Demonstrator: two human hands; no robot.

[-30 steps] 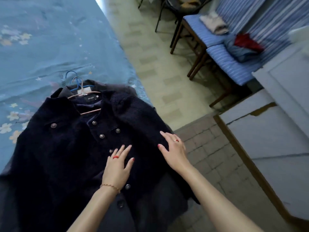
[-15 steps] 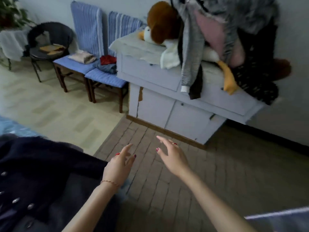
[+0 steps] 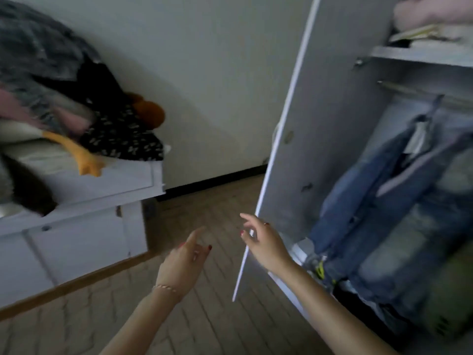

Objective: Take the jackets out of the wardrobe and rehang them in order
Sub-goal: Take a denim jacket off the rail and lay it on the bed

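Observation:
A white wardrobe [image 3: 332, 124] stands open on the right, its door [image 3: 279, 139] swung out toward me. Inside, a blue denim jacket [image 3: 358, 196] hangs from the rail [image 3: 414, 92], with greyer denim garments [image 3: 419, 252] beside it. My left hand [image 3: 184, 262] is empty, fingers loosely apart, over the floor left of the door's edge. My right hand [image 3: 263, 242] is also empty with spread fingers, right at the lower edge of the door, in front of the wardrobe's opening. The picture is blurred by motion.
A low white cabinet [image 3: 84, 226] stands at the left, piled with clothes and a plush toy with orange feet [image 3: 82, 155]. Folded items lie on the wardrobe's top shelf [image 3: 422, 55]. The floor [image 3: 199, 201] between cabinet and wardrobe is brown brick-pattern tile.
My view swung from the dark jacket on the bed, past the cabinet, to the open wardrobe. Both hands left the dark jacket and now hang empty in front of the wardrobe door.

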